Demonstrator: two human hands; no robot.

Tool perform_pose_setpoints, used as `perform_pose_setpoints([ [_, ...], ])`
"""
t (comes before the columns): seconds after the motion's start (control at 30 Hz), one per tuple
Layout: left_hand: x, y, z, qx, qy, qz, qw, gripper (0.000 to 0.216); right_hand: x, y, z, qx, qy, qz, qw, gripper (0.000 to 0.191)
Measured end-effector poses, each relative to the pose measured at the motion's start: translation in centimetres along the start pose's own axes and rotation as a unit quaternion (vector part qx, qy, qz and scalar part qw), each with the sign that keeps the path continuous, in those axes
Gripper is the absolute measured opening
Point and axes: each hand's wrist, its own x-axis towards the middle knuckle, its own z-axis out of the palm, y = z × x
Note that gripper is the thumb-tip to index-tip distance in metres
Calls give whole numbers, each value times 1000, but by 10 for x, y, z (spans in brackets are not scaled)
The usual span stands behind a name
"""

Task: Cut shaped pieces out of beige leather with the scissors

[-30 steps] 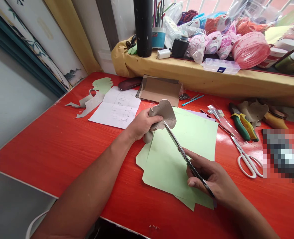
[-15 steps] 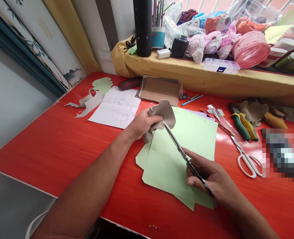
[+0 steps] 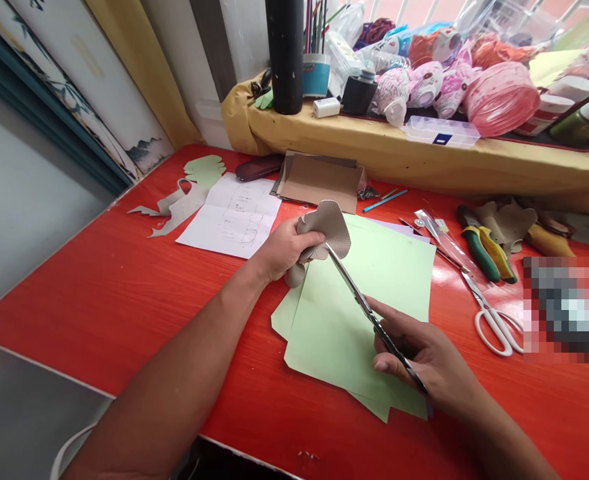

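Observation:
My left hand [image 3: 288, 248] pinches a grey-beige piece of leather [image 3: 335, 228] with a curved outline, thumb on top. Part of the piece curls below the fingers. In my right hand [image 3: 419, 357] is a pair of dark-handled scissors [image 3: 357, 293], seen nearly edge-on. Their blade tips meet the lower edge of the leather, close to my left thumb. Beneath both hands lie light green sheets [image 3: 354, 333] on the red table [image 3: 139, 300]. How far the blades are apart is hard to make out.
Left of the sheets are a paper with drawings [image 3: 224, 220] and leather offcuts [image 3: 182, 212]. Brown sheets [image 3: 319, 181] lie at the back. To the right are white-handled scissors [image 3: 494, 323], green-yellow pliers [image 3: 484, 247] and a pixelated patch. Yarn and jars crowd the sill [image 3: 374, 143].
Almost nothing differs. The whole view has shifted very slightly, while both hands, the leather and the scissors keep their places relative to each other.

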Motion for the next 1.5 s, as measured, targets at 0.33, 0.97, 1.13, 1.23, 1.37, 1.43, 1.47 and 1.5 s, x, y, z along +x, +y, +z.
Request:
perform_pose_setpoints([
  [0.33, -2, 2, 0, 26, 25, 5, 999, 14, -1, 0, 0, -1, 3, 6, 1000, 110],
  [0.97, -2, -1, -1, 72, 36, 27, 996, 12, 0, 6, 0, -10, -1, -8, 1000, 102],
  [1.13, -1, 0, 1, 52, 32, 29, 998, 14, 0, 5, 2, 5, 13, -13, 1000, 104],
  [1.23, -1, 2, 2, 31, 33, 23, 999, 15, -1, 3, 2, 15, 14, -11, 1000, 106],
  [1.37, -1, 1, 2, 24, 25, 29, 999, 16, -1, 0, 1, 32, -3, 2, 999, 112],
  [1.43, -1, -1, 1, 22, 26, 34, 999, 17, -2, 0, 1, 36, -6, 7, 999, 113],
  [1.47, 0, -1, 0, 19, 28, 35, 999, 17, -2, 0, 1, 36, -6, 7, 999, 113],
  [1.5, 0, -2, 0, 15, 31, 35, 999, 17, -2, 0, 1, 34, -5, 8, 999, 112],
])
